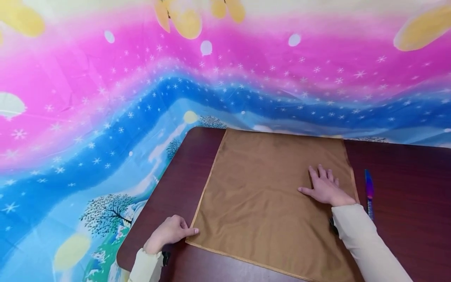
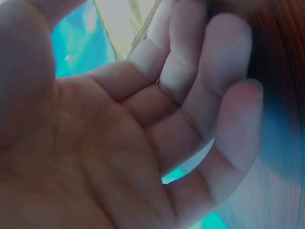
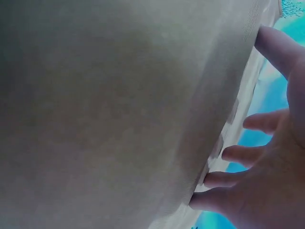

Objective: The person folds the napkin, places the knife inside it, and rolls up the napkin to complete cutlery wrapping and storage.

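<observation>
A brown cloth (image 1: pixel 267 188) with a stitched hem lies spread over the dark wooden table, slightly wrinkled. At its near left corner, my left hand (image 1: pixel 170 232) pinches the edge, thumb lying on top of the fabric. The left wrist view shows that palm (image 2: pixel 95 143) with the fingers bent and a piece of cloth (image 2: pixel 126 24) between thumb and index finger; the tips of those two are out of frame. My right hand (image 1: pixel 324 188) rests on the cloth's right part, fingers spread. Its fingers (image 3: pixel 243 155) lie along the fabric in the right wrist view.
A knife (image 1: pixel 368 192) with a rainbow-coloured blade lies to the right of the cloth, beside my right sleeve. Behind the table (image 1: pixel 408 188) and along its left side hangs a pink and blue printed backdrop (image 1: pixel 246 58).
</observation>
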`<state>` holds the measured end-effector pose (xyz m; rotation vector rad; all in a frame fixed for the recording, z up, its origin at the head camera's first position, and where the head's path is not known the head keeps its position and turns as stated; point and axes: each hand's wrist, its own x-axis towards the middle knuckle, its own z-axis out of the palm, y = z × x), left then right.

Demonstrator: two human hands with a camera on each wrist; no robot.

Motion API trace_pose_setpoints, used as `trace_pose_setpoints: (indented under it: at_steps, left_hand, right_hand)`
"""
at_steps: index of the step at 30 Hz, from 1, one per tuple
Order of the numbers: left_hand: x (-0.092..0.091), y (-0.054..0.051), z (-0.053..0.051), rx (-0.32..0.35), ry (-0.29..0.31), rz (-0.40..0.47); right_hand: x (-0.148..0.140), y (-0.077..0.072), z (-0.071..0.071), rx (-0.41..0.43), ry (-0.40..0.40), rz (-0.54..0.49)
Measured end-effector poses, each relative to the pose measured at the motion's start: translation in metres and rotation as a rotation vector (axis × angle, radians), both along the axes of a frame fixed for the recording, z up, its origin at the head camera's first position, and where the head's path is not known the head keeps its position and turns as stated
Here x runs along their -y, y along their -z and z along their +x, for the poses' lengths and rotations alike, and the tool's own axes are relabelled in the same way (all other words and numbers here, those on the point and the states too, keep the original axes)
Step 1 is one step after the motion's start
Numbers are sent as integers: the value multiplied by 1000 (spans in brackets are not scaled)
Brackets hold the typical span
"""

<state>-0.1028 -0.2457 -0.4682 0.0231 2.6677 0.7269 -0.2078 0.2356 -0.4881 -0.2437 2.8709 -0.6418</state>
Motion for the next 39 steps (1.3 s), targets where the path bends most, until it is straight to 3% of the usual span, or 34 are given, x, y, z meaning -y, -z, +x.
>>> trace_pose_setpoints:
  at_steps: [11, 17, 26, 39]
  left_hand:
    - [-6, 1, 4, -21, 8, -23]
    - [-7, 3, 3, -24, 51, -24]
    - [-11, 4, 2, 3, 46, -7]
    - [-7, 3, -1, 41, 165, 76]
  right_hand:
    - [1, -6, -3, 88, -1, 55]
    - [2, -8, -2, 102, 8, 56]
    - [3, -9, -2, 93, 13, 60]
    - [3, -8, 1, 77, 21, 51]
